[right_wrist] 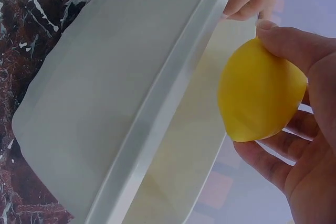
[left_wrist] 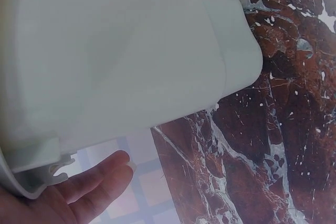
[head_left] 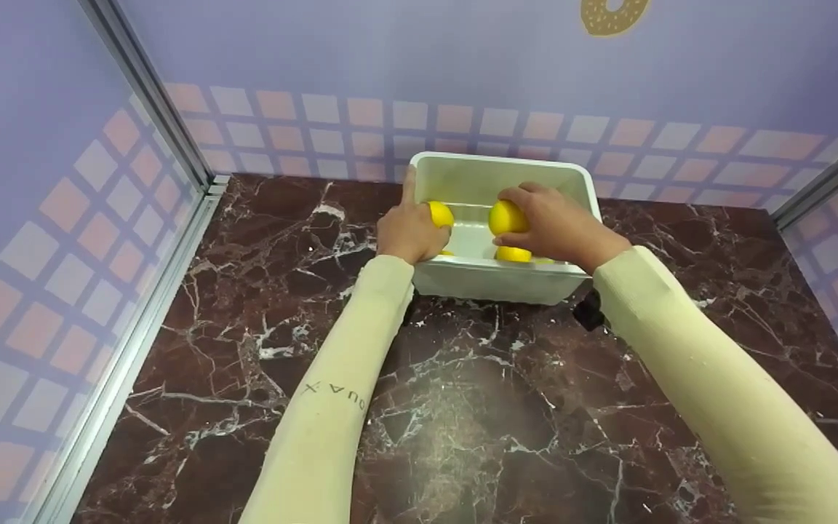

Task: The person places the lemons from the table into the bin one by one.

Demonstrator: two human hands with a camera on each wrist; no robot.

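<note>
A white plastic bin (head_left: 495, 284) stands on the marbled tabletop against the back wall. My left hand (head_left: 412, 229) grips its left rim, thumb on the inner side; in the left wrist view two fingers (left_wrist: 102, 187) show outside the wall. Between the right hand's (head_left: 561, 225) thumb and fingers is a yellow lemon (head_left: 508, 217), pinched over the bin's opening; the right wrist view shows this lemon (right_wrist: 262, 93) up close. Inside the bin, another lemon (head_left: 440, 213) shows beside the left thumb, and one more (head_left: 513, 254) lies below the held one. The front wall partly hides further yellow pieces.
Dark red marbled tabletop (head_left: 463, 407) spreads in front of the bin. Purple panels with a pink and white tile pattern (head_left: 277, 105) enclose the back and both sides. A metal frame edge (head_left: 150, 291) runs along the left. Beneath the right wrist sits a small black object (head_left: 588, 311).
</note>
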